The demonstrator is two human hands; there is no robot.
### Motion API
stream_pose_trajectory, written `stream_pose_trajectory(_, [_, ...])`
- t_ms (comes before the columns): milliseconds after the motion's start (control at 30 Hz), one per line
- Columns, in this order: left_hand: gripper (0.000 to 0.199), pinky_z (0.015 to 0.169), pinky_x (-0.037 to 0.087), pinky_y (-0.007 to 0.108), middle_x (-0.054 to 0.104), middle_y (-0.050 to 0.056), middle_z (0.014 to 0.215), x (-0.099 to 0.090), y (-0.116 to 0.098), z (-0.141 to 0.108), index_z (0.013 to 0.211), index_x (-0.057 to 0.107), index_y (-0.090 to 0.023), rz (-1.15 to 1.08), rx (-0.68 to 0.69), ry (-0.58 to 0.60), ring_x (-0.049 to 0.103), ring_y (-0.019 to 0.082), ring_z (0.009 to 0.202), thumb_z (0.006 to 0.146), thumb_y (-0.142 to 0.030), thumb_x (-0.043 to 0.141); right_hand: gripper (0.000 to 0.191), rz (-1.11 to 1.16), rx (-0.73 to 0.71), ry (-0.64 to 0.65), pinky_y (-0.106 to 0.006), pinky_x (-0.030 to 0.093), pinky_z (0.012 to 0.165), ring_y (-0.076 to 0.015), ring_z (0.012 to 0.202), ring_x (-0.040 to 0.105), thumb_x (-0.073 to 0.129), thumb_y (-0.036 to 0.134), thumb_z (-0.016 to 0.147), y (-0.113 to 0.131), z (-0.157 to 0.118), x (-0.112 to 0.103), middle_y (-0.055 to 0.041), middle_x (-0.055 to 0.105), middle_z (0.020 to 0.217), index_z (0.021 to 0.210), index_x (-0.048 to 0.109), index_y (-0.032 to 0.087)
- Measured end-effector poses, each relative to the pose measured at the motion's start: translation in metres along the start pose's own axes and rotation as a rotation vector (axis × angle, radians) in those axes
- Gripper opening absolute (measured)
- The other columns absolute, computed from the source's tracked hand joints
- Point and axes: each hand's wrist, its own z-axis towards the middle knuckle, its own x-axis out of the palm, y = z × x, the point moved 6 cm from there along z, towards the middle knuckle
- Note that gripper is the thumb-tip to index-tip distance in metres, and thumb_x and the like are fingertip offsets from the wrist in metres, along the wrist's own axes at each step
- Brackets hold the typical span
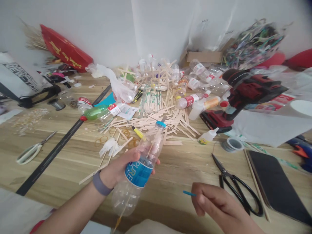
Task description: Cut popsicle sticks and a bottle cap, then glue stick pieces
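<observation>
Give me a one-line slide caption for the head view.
Left hand grips a plastic bottle; right hand holds a blue strip over a cluttered wooden table.

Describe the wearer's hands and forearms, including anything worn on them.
The left hand is ungloved, with a flat greyish-purple band around the wrist and no sleeve on the visible forearm. The right hand is ungloved too, no band or sleeve in view.
</observation>
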Motion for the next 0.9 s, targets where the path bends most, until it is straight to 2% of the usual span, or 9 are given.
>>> stream_pose_trajectory(100, [0.057, 0.066, 0.048, 0.025, 0.072, 0.011, 0.101, 0.001, 0.001, 0.001, 0.118, 0.063, -0.015, 0.014, -0.011, 0.003, 0.068, 0.019, 0.078, 0.073, -0.047, 0.076, 0.041, -0.126, -0.108, -0.056, -0.026, 0.047, 0.06, -0.0145, 0.062, 0.056, 0.038, 0.042, 0.099, 0.01, 0.011, 0.003, -0.0012, 0.056, 0.066, 0.066, 0.053, 0.021])
stream_pose_trajectory(233, [0.053, 0.067, 0.049, 0.026, 0.073, 0.009, 0.097, 0.001, 0.005, 0.004, 0.111, 0.067, -0.016, 0.012, -0.035, 0.005, 0.067, 0.019, 0.076, 0.069, -0.046, 0.079, 0.019, -0.577, -0.399, -0.399, -0.034, 0.052, 0.074, -0.0225, 0.096, 0.062, 0.048, 0.022, 0.095, 0.037, 0.014, -0.011, -0.0139, 0.059, 0.118, 0.08, 0.059, 0.021])
stream_pose_trajectory(367, [0.049, 0.072, 0.049, 0.025, 0.073, 0.006, 0.095, 0.01, 0.008, 0.007, 0.111, 0.068, -0.015, 0.027, -0.056, 0.021, 0.065, 0.018, 0.079, 0.071, -0.042, 0.078, 0.015, -0.946, -0.629, -0.576, -0.049, 0.038, 0.102, -0.0317, 0.13, 0.044, 0.049, 0.015, 0.093, 0.067, 0.024, -0.012, -0.0182, 0.049, 0.141, 0.082, 0.058, 0.018])
stream_pose_trajectory(433, [0.05, 0.072, 0.048, 0.024, 0.073, 0.007, 0.096, 0.014, 0.008, 0.006, 0.113, 0.067, -0.015, 0.036, -0.063, 0.031, 0.065, 0.018, 0.08, 0.072, -0.041, 0.078, 0.019, -0.985, -0.606, -0.552, -0.052, 0.034, 0.106, -0.032, 0.131, 0.044, 0.044, 0.014, 0.095, 0.069, 0.035, -0.013, -0.0207, 0.051, 0.139, 0.083, 0.058, 0.017])
stream_pose_trajectory(467, [0.052, 0.071, 0.048, 0.025, 0.073, 0.008, 0.097, 0.015, 0.007, 0.005, 0.115, 0.066, -0.015, 0.039, -0.062, 0.033, 0.065, 0.018, 0.08, 0.072, -0.042, 0.077, 0.022, -0.981, -0.569, -0.497, -0.052, 0.036, 0.104, -0.0313, 0.123, 0.052, 0.041, 0.015, 0.095, 0.066, 0.041, -0.013, -0.0207, 0.059, 0.13, 0.082, 0.059, 0.017])
stream_pose_trajectory(533, [0.056, 0.069, 0.048, 0.025, 0.072, 0.01, 0.1, 0.012, 0.005, 0.001, 0.119, 0.064, -0.016, 0.035, -0.049, 0.028, 0.067, 0.019, 0.08, 0.072, -0.045, 0.076, 0.029, -0.954, -0.497, -0.312, -0.05, 0.046, 0.095, -0.0259, 0.09, 0.068, 0.039, 0.015, 0.096, 0.056, 0.048, -0.009, -0.0131, 0.073, 0.094, 0.076, 0.059, 0.019])
stream_pose_trajectory(600, [0.056, 0.067, 0.048, 0.025, 0.072, 0.011, 0.102, 0.006, 0.001, -0.003, 0.119, 0.063, -0.016, 0.013, -0.026, 0.006, 0.068, 0.02, 0.078, 0.074, -0.047, 0.074, 0.032, -0.878, -0.437, -0.154, -0.041, 0.053, 0.081, -0.0196, 0.063, 0.066, 0.039, 0.018, 0.096, 0.045, 0.045, -0.008, -0.0039, 0.068, 0.066, 0.071, 0.059, 0.021])
stream_pose_trajectory(767, [0.054, 0.068, 0.049, 0.026, 0.072, 0.011, 0.1, -0.013, -0.005, -0.011, 0.117, 0.063, -0.013, -0.017, 0.02, -0.077, 0.068, 0.019, 0.077, 0.077, -0.047, 0.072, 0.028, -0.6, -0.255, -0.196, -0.029, 0.053, 0.062, -0.0206, 0.073, 0.068, 0.042, 0.032, 0.097, 0.021, 0.003, -0.038, -0.0057, 0.071, 0.079, 0.079, 0.064, 0.026])
stream_pose_trajectory(900, [0.051, 0.068, 0.047, 0.025, 0.072, 0.01, 0.103, -0.015, -0.002, -0.014, 0.119, 0.061, -0.015, -0.059, 0.012, -0.036, 0.069, 0.02, 0.081, 0.078, -0.043, 0.071, 0.021, -0.467, -0.132, -0.173, -0.024, 0.052, 0.055, -0.0199, 0.067, 0.067, 0.054, 0.042, 0.091, -0.015, -0.031, -0.047, -0.0021, 0.072, 0.077, 0.082, 0.067, 0.029])
